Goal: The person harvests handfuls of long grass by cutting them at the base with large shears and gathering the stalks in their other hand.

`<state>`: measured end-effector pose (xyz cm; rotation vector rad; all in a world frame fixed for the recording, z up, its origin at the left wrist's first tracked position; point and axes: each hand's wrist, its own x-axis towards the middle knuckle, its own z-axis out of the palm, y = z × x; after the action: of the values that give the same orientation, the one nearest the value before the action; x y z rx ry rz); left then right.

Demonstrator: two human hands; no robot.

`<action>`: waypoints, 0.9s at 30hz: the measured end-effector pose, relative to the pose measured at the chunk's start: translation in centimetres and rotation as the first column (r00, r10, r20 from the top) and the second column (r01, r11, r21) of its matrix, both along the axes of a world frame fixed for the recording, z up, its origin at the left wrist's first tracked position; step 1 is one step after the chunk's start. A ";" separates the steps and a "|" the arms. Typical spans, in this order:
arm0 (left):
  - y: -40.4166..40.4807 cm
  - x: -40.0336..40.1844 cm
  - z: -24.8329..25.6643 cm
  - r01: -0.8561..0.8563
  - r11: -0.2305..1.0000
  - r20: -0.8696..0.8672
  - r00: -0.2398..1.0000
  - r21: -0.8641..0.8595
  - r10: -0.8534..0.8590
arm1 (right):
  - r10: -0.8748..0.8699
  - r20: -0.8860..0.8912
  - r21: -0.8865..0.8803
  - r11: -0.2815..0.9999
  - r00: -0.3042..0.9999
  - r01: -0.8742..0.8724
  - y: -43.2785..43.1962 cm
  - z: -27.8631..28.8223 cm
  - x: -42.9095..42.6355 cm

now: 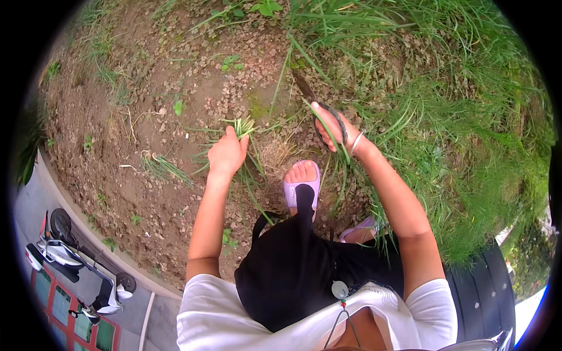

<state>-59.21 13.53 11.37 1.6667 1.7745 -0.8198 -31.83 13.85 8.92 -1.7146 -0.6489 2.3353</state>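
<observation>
My left hand (pixel 227 151) is closed round a bundle of cut green stalks (pixel 244 127), the pale cut ends pointing up and the long leaves hanging below. In my right hand (pixel 333 129) are large scissors (pixel 305 87) with black handles and dark, rusty-looking blades, held over the soil beside the grass-like plants. Whether the blades are apart cannot be told. A long green leaf (pixel 324 123) lies across the right hand. Left of my left hand, a small tied-looking bunch of green stalks (pixel 164 166) rests on the soil.
Dense grass-like green plants (pixel 465 127) grow at the right and top. My feet in pink slippers (pixel 303 184) stand on the soil. A concrete curb (pixel 105 254) borders the bed, with a white scooter (pixel 79 263) beyond it. A dark ribbed object (pixel 478 298) stands behind at lower right.
</observation>
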 end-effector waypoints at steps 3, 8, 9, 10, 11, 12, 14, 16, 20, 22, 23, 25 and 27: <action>0.7 0.8 1.4 0.097 0.994 -0.089 0.991 -0.056 -0.102 | 0.032 -0.002 0.133 0.991 0.999 -0.032 0.0 1.5 0.7; 3.9 5.2 5.0 0.141 0.927 0.164 0.964 0.347 -0.208 | -0.191 -0.071 0.006 0.981 0.979 0.192 -1.5 0.7 3.3; 4.8 5.6 4.5 0.107 0.901 0.270 0.933 0.421 -0.237 | -0.229 -0.088 -0.020 0.973 0.969 0.228 -1.8 0.5 3.3; 5.9 6.2 3.9 0.063 0.871 0.372 0.887 0.487 -0.273 | -0.269 -0.102 -0.047 0.963 0.958 0.265 -2.1 0.3 3.3; 6.9 6.9 2.5 0.001 0.858 0.450 0.851 0.514 -0.270 | -0.307 -0.114 -0.075 0.951 0.945 0.300 -2.3 0.1 3.5; 8.1 7.2 0.3 -0.061 0.843 0.516 0.813 0.535 -0.269 | -0.327 -0.116 -0.088 0.944 0.938 0.318 -2.6 0.1 3.4; 10.4 7.9 -4.0 -0.219 0.862 0.640 0.754 0.458 -0.149 | -0.334 -0.137 -0.111 0.941 0.933 0.321 -3.2 0.2 3.5; 12.8 9.0 -6.7 -0.335 0.856 0.680 0.733 0.393 -0.025 | -0.342 -0.144 -0.131 0.937 0.929 0.325 -3.6 0.4 3.7; 17.4 9.7 -9.9 -0.291 0.747 0.606 0.774 0.597 -0.184 | -0.304 -0.154 -0.140 0.948 0.940 0.284 -3.2 0.9 3.2; 17.9 11.2 -10.1 -0.140 0.653 0.463 0.813 0.744 -0.353 | -0.285 -0.124 -0.134 0.954 0.950 0.269 -2.9 0.9 3.4; 18.0 12.4 -9.6 -0.268 0.730 0.575 0.792 0.629 -0.205 | -0.277 -0.102 -0.134 0.956 0.955 0.262 -2.9 0.7 3.7; 18.4 12.8 -8.6 -0.492 0.788 0.699 0.706 0.370 0.113 | -0.200 -0.129 -0.064 0.979 0.971 0.193 -2.2 0.7 3.4; 18.9 11.5 -9.3 -0.638 0.740 0.835 0.512 0.212 0.202 | -0.150 -0.123 -0.014 0.989 0.981 0.149 -1.4 1.0 2.9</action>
<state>-47.67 32.48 2.03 1.3747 1.6607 0.6259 -28.89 12.40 9.93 -1.5479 -0.4763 2.3168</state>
